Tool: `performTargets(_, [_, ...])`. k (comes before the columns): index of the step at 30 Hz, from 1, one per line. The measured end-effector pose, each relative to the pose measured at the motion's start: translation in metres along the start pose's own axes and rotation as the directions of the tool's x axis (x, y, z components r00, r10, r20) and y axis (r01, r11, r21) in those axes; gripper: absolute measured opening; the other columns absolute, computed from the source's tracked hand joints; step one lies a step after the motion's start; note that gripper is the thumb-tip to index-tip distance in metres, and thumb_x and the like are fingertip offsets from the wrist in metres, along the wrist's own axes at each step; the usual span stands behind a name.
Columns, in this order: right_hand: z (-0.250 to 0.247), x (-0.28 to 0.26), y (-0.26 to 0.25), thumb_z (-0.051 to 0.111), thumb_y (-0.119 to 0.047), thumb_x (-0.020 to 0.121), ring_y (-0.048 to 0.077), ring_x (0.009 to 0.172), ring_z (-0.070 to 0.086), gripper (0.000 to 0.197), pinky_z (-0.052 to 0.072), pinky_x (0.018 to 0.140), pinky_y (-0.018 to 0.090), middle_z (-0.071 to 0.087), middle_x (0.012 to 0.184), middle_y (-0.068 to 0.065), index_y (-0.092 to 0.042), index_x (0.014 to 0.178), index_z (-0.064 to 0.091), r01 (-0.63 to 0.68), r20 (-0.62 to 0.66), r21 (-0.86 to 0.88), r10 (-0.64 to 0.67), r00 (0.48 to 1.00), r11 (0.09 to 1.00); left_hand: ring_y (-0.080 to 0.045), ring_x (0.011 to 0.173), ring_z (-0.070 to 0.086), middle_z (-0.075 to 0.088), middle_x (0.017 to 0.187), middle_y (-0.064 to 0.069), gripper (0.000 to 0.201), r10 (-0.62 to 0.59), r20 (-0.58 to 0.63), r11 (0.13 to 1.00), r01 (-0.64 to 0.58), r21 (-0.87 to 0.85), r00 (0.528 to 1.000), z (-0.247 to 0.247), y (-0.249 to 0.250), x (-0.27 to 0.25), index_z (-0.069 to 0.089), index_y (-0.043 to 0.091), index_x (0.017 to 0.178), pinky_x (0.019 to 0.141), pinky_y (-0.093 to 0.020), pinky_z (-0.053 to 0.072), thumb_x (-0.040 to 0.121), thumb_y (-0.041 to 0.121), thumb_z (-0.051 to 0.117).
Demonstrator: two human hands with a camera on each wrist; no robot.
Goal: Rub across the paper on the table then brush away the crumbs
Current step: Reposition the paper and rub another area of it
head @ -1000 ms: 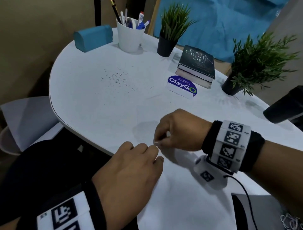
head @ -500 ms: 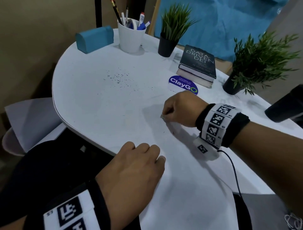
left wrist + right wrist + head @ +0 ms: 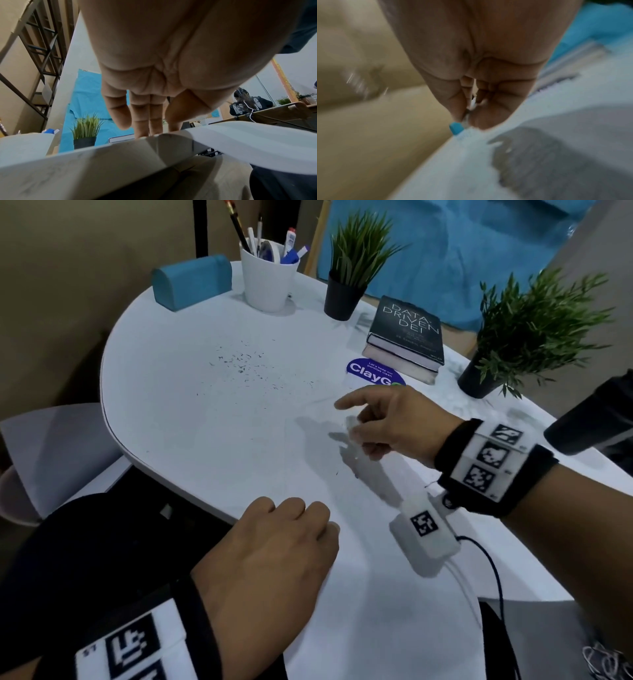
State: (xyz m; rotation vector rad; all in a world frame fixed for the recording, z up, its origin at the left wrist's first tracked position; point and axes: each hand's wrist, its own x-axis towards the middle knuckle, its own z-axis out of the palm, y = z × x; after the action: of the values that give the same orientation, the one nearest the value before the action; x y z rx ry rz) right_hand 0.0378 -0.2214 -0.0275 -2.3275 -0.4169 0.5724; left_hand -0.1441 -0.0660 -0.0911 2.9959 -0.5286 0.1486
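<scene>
A white sheet of paper (image 3: pixel 376 594) lies on the white table (image 3: pixel 171 422) and hangs over its front edge. My left hand (image 3: pixel 291 529) rests on the paper's near part; the left wrist view shows its fingers (image 3: pixel 140 121) fairly straight, tips down on the sheet (image 3: pixel 248 142). My right hand (image 3: pixel 356 422) hovers just above the paper's far part with the index finger stretched out, and pinches a small white eraser (image 3: pixel 352 428). The right wrist view is blurred, with a white bit (image 3: pixel 473 102) between the fingers. Dark crumbs (image 3: pixel 246 364) lie scattered farther left; a few crumbs (image 3: pixel 346 470) sit under the right hand.
At the back stand a blue box (image 3: pixel 191 280), a white pen cup (image 3: pixel 269 284) and a potted plant (image 3: pixel 346 278). Stacked books (image 3: pixel 406 337), a ClayGo sign (image 3: pixel 373 373) and a second plant (image 3: pixel 513 337) are to the right. A cable (image 3: pixel 493 570) trails from my right wrist.
My right hand moved away from the left hand, up and across the paper, then lifted slightly and stretched out its index finger. The left hand stayed on the paper.
</scene>
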Motion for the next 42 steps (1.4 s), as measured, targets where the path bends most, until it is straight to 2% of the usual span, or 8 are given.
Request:
performTargets(4, [0.001, -0.027, 0.005, 0.065, 0.011, 0.081, 0.028, 0.064, 0.067, 0.019, 0.061, 0.064, 0.035, 0.069, 0.078, 0.023, -0.005, 0.089, 0.067, -0.081, 0.043, 0.153, 0.075, 0.996, 0.985, -0.022, 0.062, 0.037, 0.044, 0.076, 0.002, 0.072, 0.007, -0.011, 1.0, -0.007, -0.026, 1.0, -0.001, 0.005, 0.0, 0.053, 0.018, 0.073, 0.057, -0.038, 0.029, 0.079, 0.001, -0.017])
performTargets(11, [0.034, -0.052, 0.007, 0.078, -0.021, 0.075, 0.004, 0.071, 0.064, 0.008, 0.052, 0.069, 0.022, 0.07, 0.075, -0.01, -0.024, 0.075, 0.071, 0.257, 0.171, -0.407, -0.204, 0.964, 0.876, -0.021, 0.064, 0.042, 0.047, 0.075, -0.001, 0.074, 0.048, -0.026, 0.996, -0.05, -0.08, 0.998, 0.01, 0.013, 0.003, 0.06, 0.015, 0.082, 0.056, -0.035, 0.036, 0.083, 0.006, -0.014])
performTargets(18, [0.005, -0.011, 0.012, 0.073, -0.032, 0.082, 0.01, 0.078, 0.063, 0.01, 0.05, 0.074, 0.027, 0.067, 0.076, -0.013, -0.022, 0.084, 0.072, 0.118, -0.017, -0.631, -0.165, 0.986, 0.766, -0.02, 0.062, 0.042, 0.046, 0.072, 0.0, 0.075, 0.076, -0.034, 0.994, -0.078, -0.082, 0.997, 0.009, 0.008, 0.005, 0.057, 0.017, 0.074, 0.054, -0.036, 0.039, 0.083, 0.004, -0.017])
performTargets(23, [0.029, -0.031, -0.003, 0.077, -0.029, 0.078, 0.005, 0.073, 0.064, 0.007, 0.05, 0.07, 0.02, 0.071, 0.075, -0.012, -0.023, 0.08, 0.074, 0.291, 0.259, -0.508, -0.179, 0.949, 0.811, -0.02, 0.063, 0.042, 0.047, 0.074, 0.0, 0.071, 0.064, -0.016, 0.993, -0.065, -0.094, 0.998, 0.003, 0.006, 0.005, 0.056, 0.018, 0.075, 0.056, -0.035, 0.029, 0.08, 0.002, -0.013])
performTargets(28, [-0.002, 0.003, 0.013, 0.074, -0.031, 0.08, 0.011, 0.072, 0.062, 0.011, 0.054, 0.074, 0.031, 0.066, 0.069, -0.011, -0.021, 0.075, 0.069, 0.097, -0.037, -0.645, -0.157, 0.987, 0.758, -0.02, 0.061, 0.038, 0.043, 0.071, 0.0, 0.071, 0.058, -0.017, 0.995, -0.059, -0.08, 0.998, 0.005, 0.006, 0.005, 0.05, 0.017, 0.07, 0.054, -0.035, 0.027, 0.079, 0.003, -0.019])
performTargets(33, [0.025, -0.029, 0.0, 0.077, -0.03, 0.078, 0.005, 0.072, 0.063, 0.007, 0.049, 0.069, 0.017, 0.071, 0.074, -0.012, -0.024, 0.079, 0.074, 0.281, 0.267, -0.544, -0.155, 0.951, 0.79, -0.021, 0.063, 0.043, 0.047, 0.073, 0.0, 0.078, 0.053, -0.02, 0.995, -0.055, -0.087, 0.998, 0.01, 0.007, 0.004, 0.057, 0.018, 0.076, 0.053, -0.036, 0.035, 0.081, 0.005, -0.02])
performTargets(38, [-0.006, 0.0, 0.017, 0.072, -0.033, 0.08, 0.012, 0.075, 0.063, 0.012, 0.05, 0.069, 0.027, 0.065, 0.068, -0.011, -0.022, 0.076, 0.069, 0.094, -0.022, -0.675, -0.147, 0.989, 0.732, -0.021, 0.061, 0.041, 0.044, 0.07, 0.0, 0.072, 0.069, -0.017, 0.995, -0.07, -0.074, 0.998, 0.008, 0.007, 0.005, 0.05, 0.017, 0.07, 0.052, -0.036, 0.034, 0.079, 0.003, -0.019])
performTargets(42, [0.025, -0.03, 0.001, 0.075, -0.031, 0.078, 0.004, 0.069, 0.061, 0.007, 0.046, 0.066, 0.017, 0.068, 0.07, -0.014, -0.024, 0.078, 0.072, 0.308, 0.269, -0.571, -0.181, 0.946, 0.761, -0.021, 0.062, 0.042, 0.045, 0.072, 0.001, 0.075, 0.075, -0.033, 0.993, -0.078, -0.084, 0.997, 0.005, 0.005, 0.004, 0.054, 0.019, 0.073, 0.052, -0.036, 0.035, 0.081, 0.005, -0.02])
